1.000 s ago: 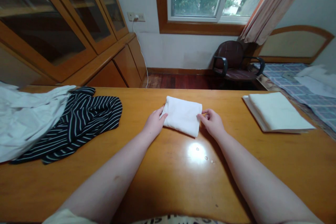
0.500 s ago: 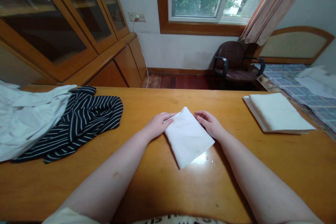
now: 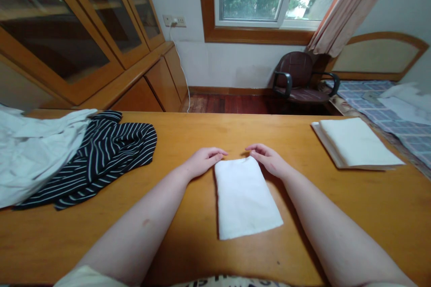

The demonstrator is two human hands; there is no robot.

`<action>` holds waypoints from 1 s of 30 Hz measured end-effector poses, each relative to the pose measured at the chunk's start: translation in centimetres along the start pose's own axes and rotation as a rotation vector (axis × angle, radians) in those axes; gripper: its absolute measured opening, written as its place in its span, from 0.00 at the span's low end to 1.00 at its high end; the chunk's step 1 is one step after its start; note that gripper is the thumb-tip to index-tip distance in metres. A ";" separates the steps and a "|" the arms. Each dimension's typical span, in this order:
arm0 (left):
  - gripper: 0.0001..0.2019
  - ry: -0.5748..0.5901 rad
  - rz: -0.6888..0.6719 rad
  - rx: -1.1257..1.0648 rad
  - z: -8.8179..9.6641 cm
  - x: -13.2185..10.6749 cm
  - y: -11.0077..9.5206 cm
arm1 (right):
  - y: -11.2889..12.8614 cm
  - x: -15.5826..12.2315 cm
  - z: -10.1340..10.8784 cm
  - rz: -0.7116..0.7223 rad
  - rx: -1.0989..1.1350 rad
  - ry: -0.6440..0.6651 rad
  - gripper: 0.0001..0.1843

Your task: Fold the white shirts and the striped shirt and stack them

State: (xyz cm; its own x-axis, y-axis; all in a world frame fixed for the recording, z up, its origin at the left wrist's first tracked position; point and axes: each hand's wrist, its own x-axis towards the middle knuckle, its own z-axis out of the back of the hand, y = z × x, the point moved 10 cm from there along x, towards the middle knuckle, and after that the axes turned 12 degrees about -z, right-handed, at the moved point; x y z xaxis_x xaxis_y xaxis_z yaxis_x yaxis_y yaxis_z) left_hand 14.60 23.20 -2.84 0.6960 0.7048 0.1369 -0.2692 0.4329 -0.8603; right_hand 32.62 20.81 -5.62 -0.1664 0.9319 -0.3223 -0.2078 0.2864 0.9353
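A folded white garment [image 3: 245, 202] lies flat on the wooden table in front of me, its short far edge between my hands. My left hand [image 3: 206, 161] rests by the far left corner, fingers stretched out and thumb apart from them. At the far right corner, my right hand [image 3: 268, 160] has its thumb against the fabric, with the fingers extended beyond the edge. The cloth puckers slightly there. Neither hand visibly grips the garment.
To the left lie a black-and-white striped garment [image 3: 111, 154] and a heap of white clothing [image 3: 37, 152]. A stack of folded white cloth [image 3: 360, 143] sits on the right of the table [image 3: 182, 251]. Beyond are an office chair [image 3: 296, 76], a cabinet [image 3: 131, 94] and a bed [image 3: 387, 98].
The folded white garment has turned from a slanted position to nearly straight and shifted toward me. My left fingers, earlier over its edge, are now beside the corner.
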 end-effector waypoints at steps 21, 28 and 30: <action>0.14 -0.123 -0.002 0.479 1.5 -0.1 -2.6 | 2.6 -1.0 1.7 0.088 -0.423 -0.321 0.13; 0.21 -0.023 -0.031 0.723 -4.4 -1.1 -6.7 | 4.9 -3.4 -2.6 0.301 -0.657 -0.280 0.21; 0.24 0.033 -0.042 0.780 -6.5 -1.2 -6.4 | 3.7 -2.8 -4.1 0.238 -0.798 -0.203 0.24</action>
State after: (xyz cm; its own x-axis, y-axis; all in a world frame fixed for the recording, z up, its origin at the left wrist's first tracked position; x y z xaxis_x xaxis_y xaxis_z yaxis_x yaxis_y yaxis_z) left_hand 19.82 15.96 -0.73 0.7323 0.6671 0.1364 -0.6236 0.7375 -0.2592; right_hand 28.39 18.32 -1.88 -0.1315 0.9909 -0.0271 -0.8183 -0.0931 0.5672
